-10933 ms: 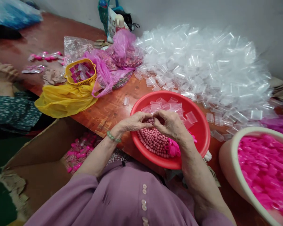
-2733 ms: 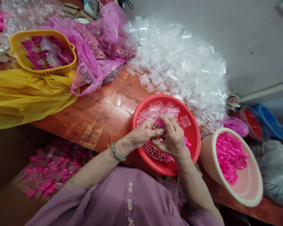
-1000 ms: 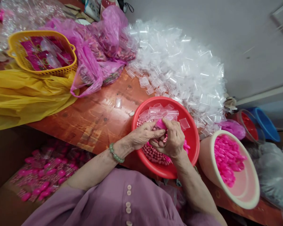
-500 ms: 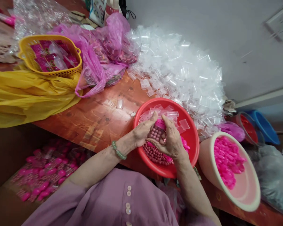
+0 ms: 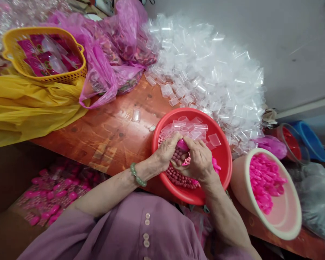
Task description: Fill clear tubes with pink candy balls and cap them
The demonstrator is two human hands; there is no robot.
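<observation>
Over the red basin (image 5: 224, 180), my left hand (image 5: 165, 151) and my right hand (image 5: 199, 159) are closed together on a small clear container (image 5: 178, 155) of dull pink beads with a bright pink cap (image 5: 182, 145). Both thumbs press at the cap, and fingers hide part of the container. A green bead bracelet (image 5: 137, 174) circles my left wrist. Beneath my hands, loose pink beads (image 5: 176, 177) lie in the basin. Clear plastic sleeves (image 5: 188, 127) rest at its far side, and bright pink plastic pieces (image 5: 216, 166) are at its right.
A big heap of clear sleeves (image 5: 206, 68) lies against the wall. A cream tub (image 5: 295, 216) of pink pieces stands right. At left are a yellow basket (image 5: 82, 68), pink bags (image 5: 100, 83) and yellow plastic (image 5: 29, 108). Filled pink-capped containers (image 5: 54, 195) lie below the table edge.
Both hands have drawn closer around the container, my right fingers now covering more of it and the thumbs meeting over the cap. The whole view has shifted slightly.
</observation>
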